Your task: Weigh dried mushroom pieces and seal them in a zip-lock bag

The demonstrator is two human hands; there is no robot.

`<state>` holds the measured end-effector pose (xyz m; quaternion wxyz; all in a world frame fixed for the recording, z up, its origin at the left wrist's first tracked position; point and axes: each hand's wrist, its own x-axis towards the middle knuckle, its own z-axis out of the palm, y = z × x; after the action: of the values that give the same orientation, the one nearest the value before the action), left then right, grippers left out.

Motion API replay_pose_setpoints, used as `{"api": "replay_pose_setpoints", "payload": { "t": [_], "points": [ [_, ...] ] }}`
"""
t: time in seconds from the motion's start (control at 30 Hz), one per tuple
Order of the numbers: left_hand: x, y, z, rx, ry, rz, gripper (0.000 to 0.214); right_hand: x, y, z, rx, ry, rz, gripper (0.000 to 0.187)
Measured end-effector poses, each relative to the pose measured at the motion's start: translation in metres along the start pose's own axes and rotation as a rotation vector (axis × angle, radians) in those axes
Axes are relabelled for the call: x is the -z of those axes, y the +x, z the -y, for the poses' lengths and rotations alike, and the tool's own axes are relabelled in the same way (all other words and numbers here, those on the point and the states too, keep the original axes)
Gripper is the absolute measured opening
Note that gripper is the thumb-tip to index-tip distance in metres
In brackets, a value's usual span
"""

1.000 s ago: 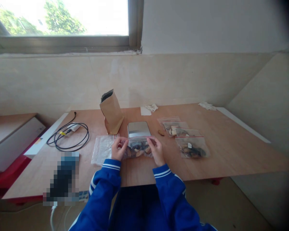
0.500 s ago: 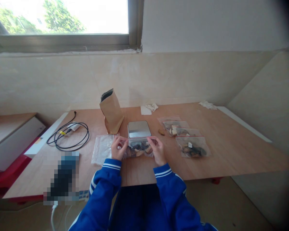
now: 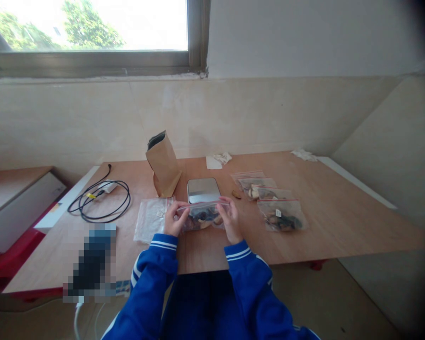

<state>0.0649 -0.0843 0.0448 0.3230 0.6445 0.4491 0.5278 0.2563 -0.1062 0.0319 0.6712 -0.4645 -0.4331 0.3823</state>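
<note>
A clear zip bag (image 3: 202, 218) with dark and tan dried pieces in it is held near the table's front edge. My left hand (image 3: 174, 220) pinches its top strip at the left end, and my right hand (image 3: 231, 220) grips the same strip at the right end. Just behind the bag lies a flat silver scale (image 3: 203, 190). Beside my left hand is a stack of clear bags (image 3: 149, 222) that look flat, with a small white label. One loose tan piece (image 3: 236, 194) rests right of the scale.
Several filled zip bags (image 3: 282, 218) lie to the right. A brown paper bag (image 3: 164, 165) stands open at the back left. Coiled black cable (image 3: 102, 219) and a pixelated dark object (image 3: 92, 264) are on the left. Crumpled white paper (image 3: 224, 157) sits by the wall.
Both hands stay on the zip bag's top strip, with my left thumb shifted slightly along it. The whole view has moved a little; nothing else visibly differs.
</note>
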Motion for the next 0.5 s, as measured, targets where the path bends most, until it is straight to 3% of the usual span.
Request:
{"api": "replay_pose_setpoints", "payload": {
  "t": [0.23,0.5],
  "points": [
    [-0.0005,0.0015,-0.0015,-0.099,0.082,-0.050,0.018,-0.0010,-0.0002,0.0029,0.005,-0.038,0.092,0.029],
    [-0.0001,0.0019,-0.0020,-0.143,0.087,-0.021,0.016,-0.0023,0.0023,-0.0038,0.042,-0.055,0.030,0.025]
  ]
}}
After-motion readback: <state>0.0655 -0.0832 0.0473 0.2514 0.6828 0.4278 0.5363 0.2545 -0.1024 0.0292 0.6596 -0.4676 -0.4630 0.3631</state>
